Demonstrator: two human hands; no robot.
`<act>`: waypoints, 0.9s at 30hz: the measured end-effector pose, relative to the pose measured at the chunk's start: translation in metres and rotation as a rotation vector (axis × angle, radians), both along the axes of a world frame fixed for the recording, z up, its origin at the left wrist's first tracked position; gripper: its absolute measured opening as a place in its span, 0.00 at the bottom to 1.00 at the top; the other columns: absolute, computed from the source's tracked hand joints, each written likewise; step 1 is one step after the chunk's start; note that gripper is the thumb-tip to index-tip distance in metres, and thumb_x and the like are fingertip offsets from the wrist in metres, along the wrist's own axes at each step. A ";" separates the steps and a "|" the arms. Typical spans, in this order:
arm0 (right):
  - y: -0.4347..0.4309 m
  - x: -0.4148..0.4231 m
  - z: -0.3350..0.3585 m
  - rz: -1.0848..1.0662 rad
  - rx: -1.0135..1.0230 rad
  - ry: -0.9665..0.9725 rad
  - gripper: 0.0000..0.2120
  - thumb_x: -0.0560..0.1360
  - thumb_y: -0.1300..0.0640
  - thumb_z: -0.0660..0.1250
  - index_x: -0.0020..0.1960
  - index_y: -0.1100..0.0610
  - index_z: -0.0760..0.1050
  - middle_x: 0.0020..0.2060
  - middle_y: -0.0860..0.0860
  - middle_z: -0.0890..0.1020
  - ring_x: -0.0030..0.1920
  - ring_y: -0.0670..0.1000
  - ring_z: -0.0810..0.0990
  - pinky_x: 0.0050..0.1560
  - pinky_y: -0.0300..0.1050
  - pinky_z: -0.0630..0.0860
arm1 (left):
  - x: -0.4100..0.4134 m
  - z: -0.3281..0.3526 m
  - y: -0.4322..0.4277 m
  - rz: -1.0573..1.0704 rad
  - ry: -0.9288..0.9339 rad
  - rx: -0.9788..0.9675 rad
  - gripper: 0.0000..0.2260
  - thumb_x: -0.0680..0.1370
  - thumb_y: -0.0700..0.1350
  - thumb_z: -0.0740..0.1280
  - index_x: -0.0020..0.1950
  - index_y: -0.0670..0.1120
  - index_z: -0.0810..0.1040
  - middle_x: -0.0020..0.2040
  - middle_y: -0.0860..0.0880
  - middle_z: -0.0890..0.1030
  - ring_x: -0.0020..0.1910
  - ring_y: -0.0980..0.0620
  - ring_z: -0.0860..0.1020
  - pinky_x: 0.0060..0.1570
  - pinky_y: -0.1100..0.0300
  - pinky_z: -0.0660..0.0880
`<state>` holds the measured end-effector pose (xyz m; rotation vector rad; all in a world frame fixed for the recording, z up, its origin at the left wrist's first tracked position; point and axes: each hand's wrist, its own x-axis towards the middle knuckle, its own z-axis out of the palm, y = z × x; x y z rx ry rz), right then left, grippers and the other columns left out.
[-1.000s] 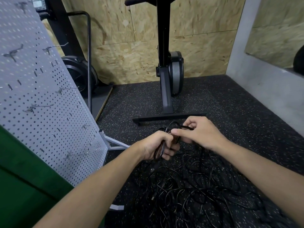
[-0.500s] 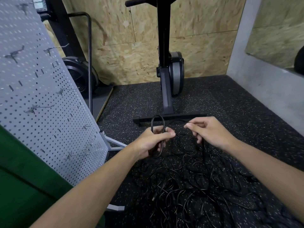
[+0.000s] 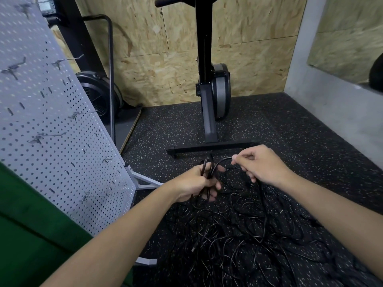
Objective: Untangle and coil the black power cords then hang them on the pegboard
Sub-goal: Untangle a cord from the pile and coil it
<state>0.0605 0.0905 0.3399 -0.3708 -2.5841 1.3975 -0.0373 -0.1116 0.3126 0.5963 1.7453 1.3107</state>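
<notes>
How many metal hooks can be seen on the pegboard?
7 hooks on the pegboard: top edge; upper pair; middle pair; lower right pair. Others may sit beyond the frame.

Speckled black rubber floor (image 3: 290, 125), chipboard wall (image 3: 165, 65), grey ledge (image 3: 323, 108), black exercise machine (image 3: 221, 90).

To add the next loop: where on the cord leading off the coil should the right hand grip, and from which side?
Probably the raised arc of cord between coil and right hand, taken from above on the right: it stands off the pile, while the left hand holds the coil.
</notes>
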 end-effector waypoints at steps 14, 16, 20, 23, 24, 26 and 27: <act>-0.036 -0.002 0.010 0.133 -0.594 0.006 0.19 0.84 0.70 0.57 0.65 0.56 0.81 0.48 0.53 0.86 0.42 0.48 0.78 0.46 0.39 0.82 | 0.003 -0.003 0.008 0.142 -0.189 0.010 0.39 0.70 0.83 0.56 0.55 0.50 0.81 0.38 0.50 0.73 0.32 0.52 0.69 0.39 0.55 0.70; -0.031 -0.001 0.007 0.161 -0.479 0.013 0.19 0.85 0.65 0.62 0.70 0.48 0.77 0.49 0.51 0.88 0.45 0.49 0.82 0.52 0.45 0.85 | 0.006 -0.003 0.009 0.158 -0.180 0.042 0.33 0.72 0.81 0.55 0.47 0.55 0.83 0.41 0.49 0.75 0.33 0.52 0.70 0.39 0.56 0.73; -0.035 0.000 0.005 0.179 -0.308 0.030 0.15 0.81 0.62 0.71 0.66 0.56 0.75 0.43 0.56 0.88 0.44 0.54 0.87 0.47 0.47 0.85 | 0.007 -0.002 0.011 0.112 -0.182 -0.004 0.33 0.70 0.82 0.59 0.36 0.51 0.77 0.42 0.48 0.73 0.33 0.52 0.69 0.40 0.56 0.74; -0.045 0.000 0.003 0.089 -0.377 0.057 0.17 0.76 0.59 0.77 0.58 0.61 0.73 0.41 0.57 0.88 0.43 0.58 0.89 0.48 0.53 0.86 | 0.006 -0.002 0.011 0.118 -0.207 0.023 0.30 0.77 0.74 0.57 0.34 0.48 0.75 0.39 0.48 0.74 0.33 0.51 0.69 0.39 0.56 0.73; -0.046 0.000 0.003 0.070 -0.384 0.042 0.18 0.76 0.57 0.78 0.57 0.61 0.72 0.41 0.57 0.88 0.42 0.59 0.89 0.49 0.55 0.86 | 0.004 -0.001 0.011 0.137 -0.203 0.038 0.29 0.79 0.71 0.57 0.35 0.47 0.75 0.37 0.48 0.75 0.33 0.51 0.70 0.40 0.55 0.73; -0.046 0.001 0.004 0.104 -0.391 -0.062 0.17 0.77 0.55 0.77 0.56 0.61 0.72 0.42 0.59 0.88 0.42 0.57 0.89 0.47 0.54 0.86 | 0.002 0.002 0.011 0.171 -0.195 0.057 0.26 0.77 0.68 0.59 0.42 0.45 0.76 0.36 0.46 0.76 0.33 0.50 0.72 0.40 0.54 0.72; -0.046 0.002 0.005 0.150 -0.400 -0.145 0.14 0.78 0.57 0.76 0.55 0.61 0.73 0.44 0.60 0.88 0.42 0.56 0.88 0.44 0.50 0.85 | 0.001 0.002 0.012 0.207 -0.209 0.066 0.25 0.74 0.67 0.61 0.47 0.44 0.76 0.37 0.45 0.75 0.33 0.49 0.73 0.39 0.54 0.71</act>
